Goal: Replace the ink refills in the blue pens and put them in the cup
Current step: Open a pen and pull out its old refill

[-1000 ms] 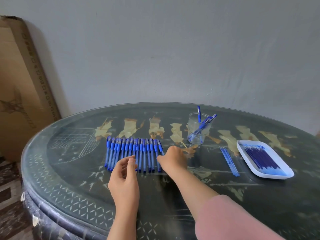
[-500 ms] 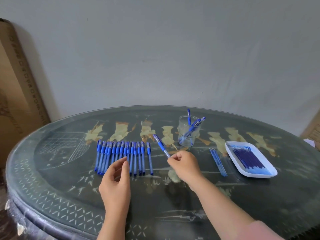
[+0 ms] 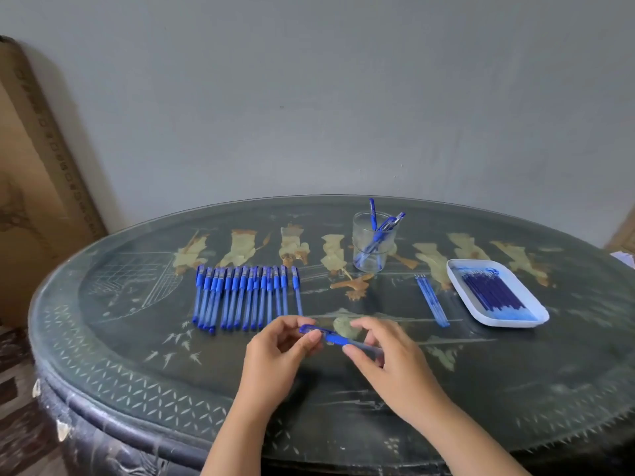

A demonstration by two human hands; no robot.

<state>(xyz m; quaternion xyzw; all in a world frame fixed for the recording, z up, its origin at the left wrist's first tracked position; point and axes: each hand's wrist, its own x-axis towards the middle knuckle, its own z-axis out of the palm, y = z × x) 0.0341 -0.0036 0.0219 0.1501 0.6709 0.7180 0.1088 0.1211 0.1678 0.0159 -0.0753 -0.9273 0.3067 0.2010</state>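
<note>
Head view: both hands are over the near-centre of the table (image 3: 137, 365), sharing one blue pen (image 3: 335, 338) held just above the glass top. The pen lies roughly level, cap end pointing to 10 o'clock, barrel running off to 4 o'clock. Left hand (image 3: 275, 359) pinches the cap end between thumb and fingertips; right hand (image 3: 388, 359) has thumb and curled fingers clamped on the clear barrel. From the hands, the row of pens (image 3: 240, 297) sits at 11 o'clock, laid side by side with caps toward the far edge, the rightmost one slightly apart from the rest. The clear cup (image 3: 371, 245) is at 1 o'clock, upright, with a few capped pens in the cup (image 3: 378, 235) leaning right. The loose refills (image 3: 432, 300) lie at 2 o'clock flat on the table, between the cup and the white tray (image 3: 508, 322). The tray is further out at 2 o'clock and holds a stack of tray refills (image 3: 491, 290). A cardboard box (image 3: 41, 187) leans at 9 o'clock, off the table.
</note>
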